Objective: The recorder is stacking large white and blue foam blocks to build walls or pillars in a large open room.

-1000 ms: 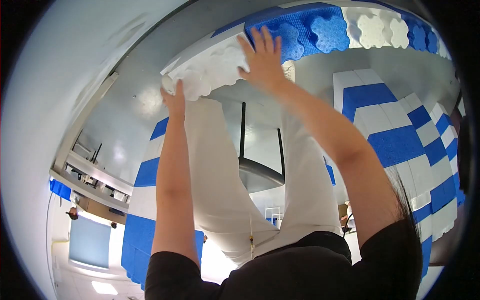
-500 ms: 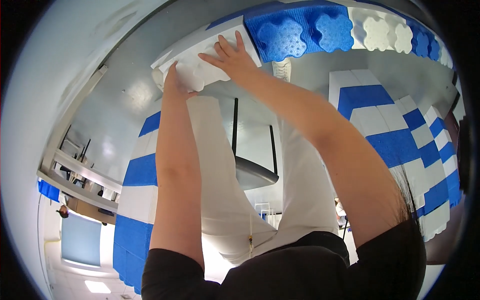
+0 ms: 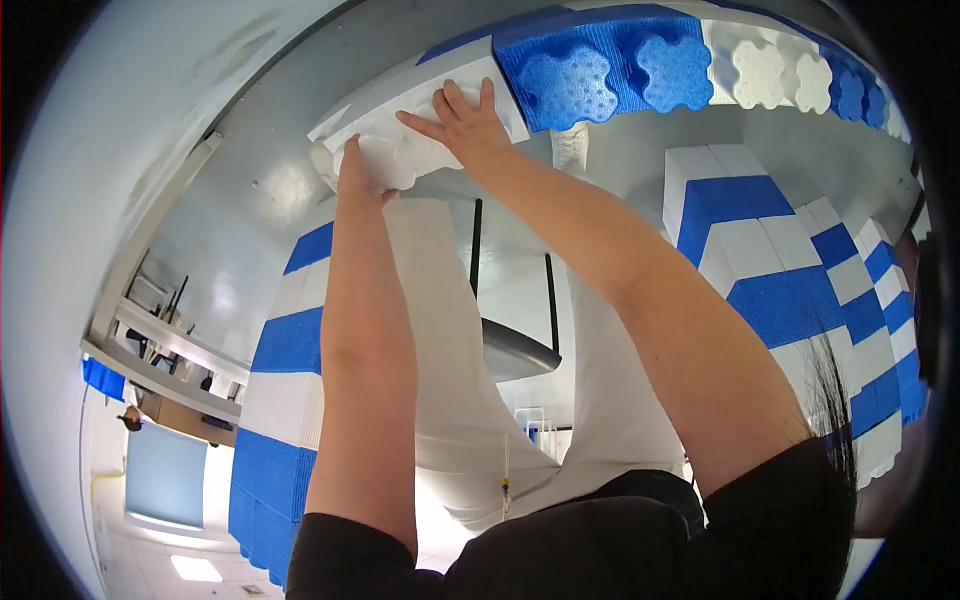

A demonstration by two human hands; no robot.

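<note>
A large white foam building block (image 3: pixel 432 152) with rounded knobs lies at the end of a curved row, against a blue foam block (image 3: pixel 530 95). My right hand (image 3: pixel 468 125) rests on its top face with the fingers spread. At the block's left part my left hand (image 3: pixel 362 172) has its fingers and thumb around a knob; some of its fingers are hidden behind the hand.
The row continues right with a white block (image 3: pixel 768 72) and more blue ones. Stacked blue and white blocks form a wall at the right (image 3: pixel 785 290) and another at the left (image 3: pixel 275 390). Beneath the row, a white shoe (image 3: pixel 570 147) stands on the grey floor (image 3: pixel 630 140).
The whole view has shifted slightly, so the blocks sit a little lower and farther right. Both hands stay on the white block in nearly the same places.
</note>
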